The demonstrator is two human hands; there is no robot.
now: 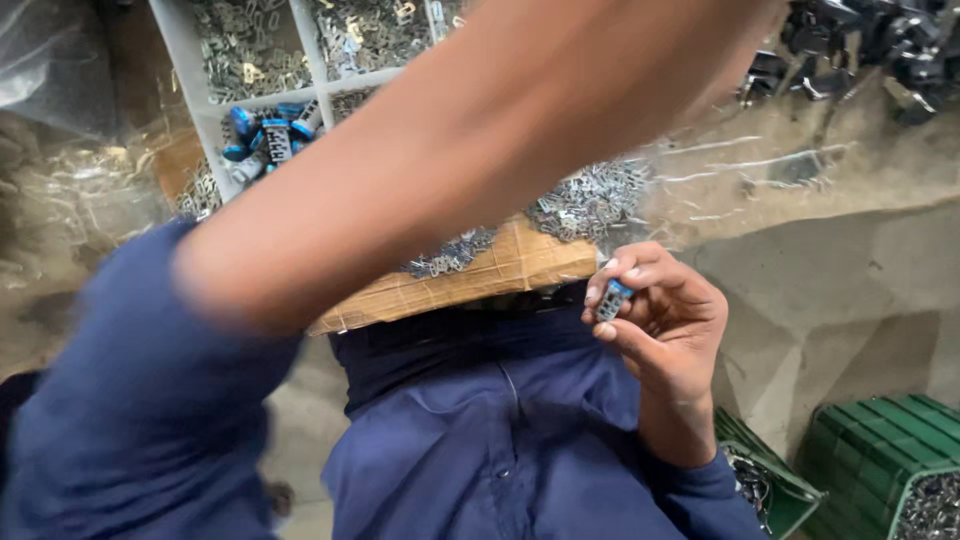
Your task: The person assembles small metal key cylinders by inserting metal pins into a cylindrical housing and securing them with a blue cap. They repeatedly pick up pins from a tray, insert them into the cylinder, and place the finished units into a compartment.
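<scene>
Blurred and very close to the lens, the person's left forearm point(480, 140) in a rolled blue sleeve sweeps diagonally from lower left to upper right; the left hand itself lies beyond the top edge, so its grip cannot be told. Below it, the right hand point(665, 320) is raised in front of the blue shirt point(500, 440), its thumb and fingertips pinched shut around a small blue-and-grey plastic connector point(612, 298) held upright just off the front edge of a tape-wrapped cardboard board point(500, 270). Loose piles of small metal terminals point(590, 200) lie on that board. Behind stands a white divided tray point(185, 70), one compartment holding more blue connectors point(270, 135), others grey metal pieces. Green plastic crates point(880, 450) sit at lower right.
</scene>
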